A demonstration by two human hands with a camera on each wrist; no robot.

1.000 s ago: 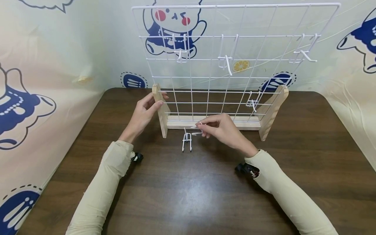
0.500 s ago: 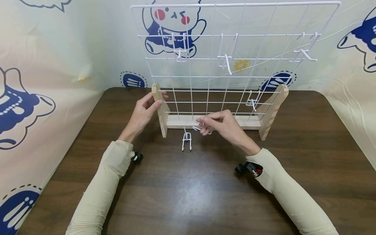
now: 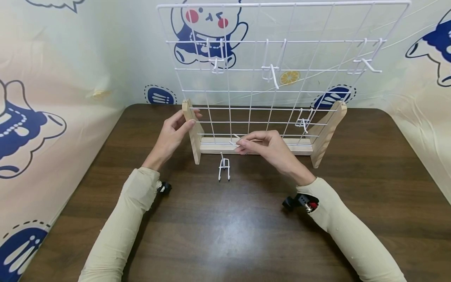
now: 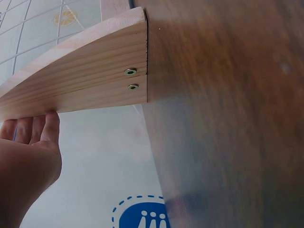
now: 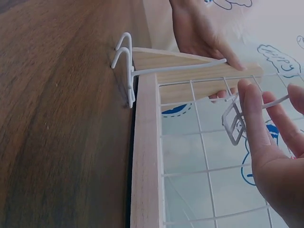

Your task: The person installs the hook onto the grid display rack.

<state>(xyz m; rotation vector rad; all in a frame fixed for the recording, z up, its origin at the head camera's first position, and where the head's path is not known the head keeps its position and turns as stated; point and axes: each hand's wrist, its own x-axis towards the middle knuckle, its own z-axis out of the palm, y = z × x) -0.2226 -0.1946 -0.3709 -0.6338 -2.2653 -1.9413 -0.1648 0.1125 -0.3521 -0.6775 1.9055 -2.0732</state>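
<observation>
While left hand [image 3: 173,135] grips wooden foot [image 3: 192,129], right hand [image 3: 268,149] pinches one hook [image 3: 235,140], seemingly four hung, one lying.

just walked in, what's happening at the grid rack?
A person's left hand grips the left wooden foot of a white wire grid standing on the table. The right hand pinches a small white hook in front of the grid's lowest wires. A second loose hook lies on the table in front of the base. Four hooks already hang on the grid.
</observation>
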